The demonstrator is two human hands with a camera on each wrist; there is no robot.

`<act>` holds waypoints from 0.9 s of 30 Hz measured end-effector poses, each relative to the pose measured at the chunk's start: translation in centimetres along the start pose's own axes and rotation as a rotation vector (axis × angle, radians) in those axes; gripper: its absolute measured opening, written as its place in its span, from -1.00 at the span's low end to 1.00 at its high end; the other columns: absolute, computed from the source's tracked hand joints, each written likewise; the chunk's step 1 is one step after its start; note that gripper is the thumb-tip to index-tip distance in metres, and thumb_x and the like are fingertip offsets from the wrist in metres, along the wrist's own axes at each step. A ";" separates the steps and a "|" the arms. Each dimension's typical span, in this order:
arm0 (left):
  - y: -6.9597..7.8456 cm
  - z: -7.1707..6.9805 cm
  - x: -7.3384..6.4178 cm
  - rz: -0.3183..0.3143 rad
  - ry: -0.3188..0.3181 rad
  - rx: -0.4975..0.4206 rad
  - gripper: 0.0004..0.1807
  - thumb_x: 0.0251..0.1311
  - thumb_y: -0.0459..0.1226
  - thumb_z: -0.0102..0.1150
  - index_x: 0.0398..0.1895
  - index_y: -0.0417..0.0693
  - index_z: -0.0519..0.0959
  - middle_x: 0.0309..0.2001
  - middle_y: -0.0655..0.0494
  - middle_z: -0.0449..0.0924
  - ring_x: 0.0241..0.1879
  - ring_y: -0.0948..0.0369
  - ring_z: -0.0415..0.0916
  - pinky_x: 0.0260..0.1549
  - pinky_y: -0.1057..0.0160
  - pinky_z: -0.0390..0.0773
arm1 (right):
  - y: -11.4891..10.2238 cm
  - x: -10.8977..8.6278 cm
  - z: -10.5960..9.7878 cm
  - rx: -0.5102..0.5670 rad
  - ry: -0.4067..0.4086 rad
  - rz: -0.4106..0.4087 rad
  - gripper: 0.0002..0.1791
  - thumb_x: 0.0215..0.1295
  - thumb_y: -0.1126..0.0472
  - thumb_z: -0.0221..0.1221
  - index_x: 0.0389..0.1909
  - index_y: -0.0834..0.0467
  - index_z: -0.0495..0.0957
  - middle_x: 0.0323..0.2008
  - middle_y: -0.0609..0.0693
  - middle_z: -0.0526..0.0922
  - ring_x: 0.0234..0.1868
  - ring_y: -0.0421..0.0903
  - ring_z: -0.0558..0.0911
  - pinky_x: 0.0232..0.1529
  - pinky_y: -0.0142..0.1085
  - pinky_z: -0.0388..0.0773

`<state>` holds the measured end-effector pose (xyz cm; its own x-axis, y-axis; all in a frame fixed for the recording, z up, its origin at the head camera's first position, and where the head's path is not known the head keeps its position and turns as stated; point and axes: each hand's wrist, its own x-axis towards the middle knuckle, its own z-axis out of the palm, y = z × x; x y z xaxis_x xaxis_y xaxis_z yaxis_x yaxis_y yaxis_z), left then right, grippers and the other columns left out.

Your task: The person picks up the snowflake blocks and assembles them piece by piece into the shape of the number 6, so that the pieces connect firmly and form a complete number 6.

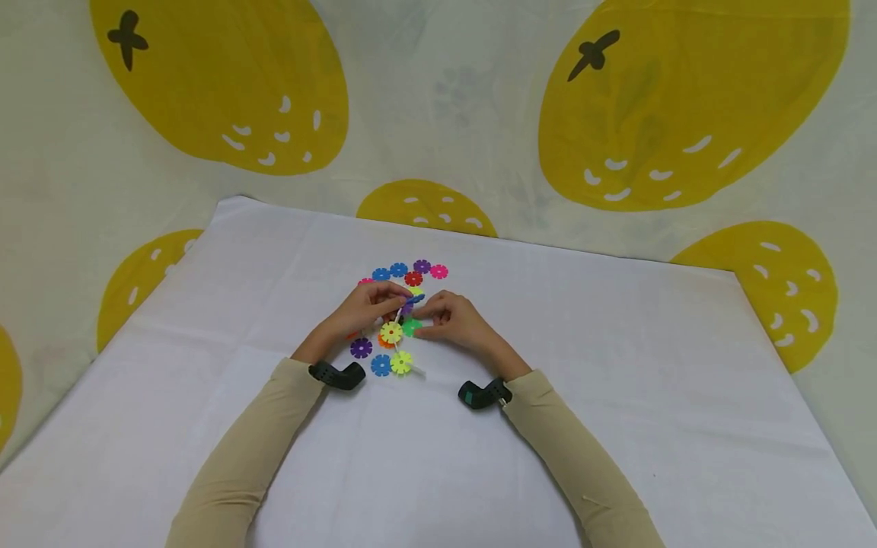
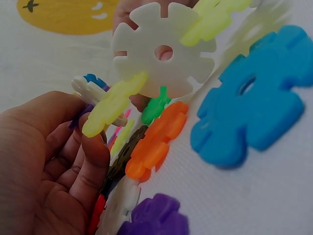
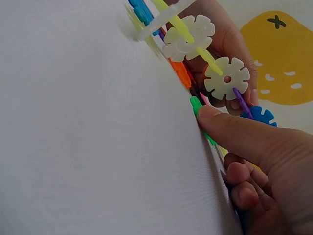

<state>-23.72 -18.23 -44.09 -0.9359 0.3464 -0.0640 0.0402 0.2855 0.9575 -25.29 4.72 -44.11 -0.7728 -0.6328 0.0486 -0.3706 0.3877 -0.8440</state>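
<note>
My left hand [image 1: 370,310] pinches a chain of interlocked plastic snowflake discs between thumb and fingers. In it I see a blue disc [image 3: 261,116], a purple disc [image 3: 243,103], white discs [image 2: 146,29] and yellow discs [image 2: 115,104], joined by their slots and hanging at angles. Close by on the right, my right hand [image 1: 460,323] has its thumb on a green disc [image 3: 195,104] lying at the white cloth, with the other fingers curled in. Part of the green disc is hidden behind the thumb.
Loose discs lie around the hands: a purple disc [image 1: 361,348], a blue disc [image 1: 381,365], and an orange disc [image 2: 156,142] nearby. Farther back are a red disc [image 1: 413,278] and a pink disc [image 1: 439,272]. A white cloth [image 1: 617,380] covers the table before a patterned backdrop.
</note>
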 end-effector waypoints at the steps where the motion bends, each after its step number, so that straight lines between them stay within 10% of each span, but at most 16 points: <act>1: 0.0 0.0 0.0 0.000 0.000 0.001 -0.68 0.40 -0.24 0.08 0.11 -0.23 0.55 -0.27 -0.02 0.58 -0.38 0.15 0.46 -0.35 0.40 0.53 | 0.0 0.0 0.0 0.006 0.000 0.000 -0.64 0.10 0.21 0.43 -0.06 0.19 0.70 -0.29 0.02 0.54 -0.40 -0.12 0.43 -0.41 -0.42 0.37; 27: -0.2 0.0 0.3 -0.005 -0.003 -0.005 -0.70 0.38 -0.25 0.12 0.08 -0.23 0.56 -0.28 0.00 0.59 -0.38 0.14 0.48 -0.34 0.41 0.54 | 0.5 -0.2 -1.0 0.506 0.195 0.235 -0.76 0.32 0.27 0.23 -0.07 0.33 0.59 -0.37 0.03 0.68 -0.51 -0.17 0.57 -0.46 -0.45 0.52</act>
<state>-23.97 -18.21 -44.28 -0.9351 0.3474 -0.0700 0.0334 0.2831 0.9585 -25.82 5.66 -44.01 -0.9028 -0.4150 -0.1133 0.0764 0.1045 -0.9916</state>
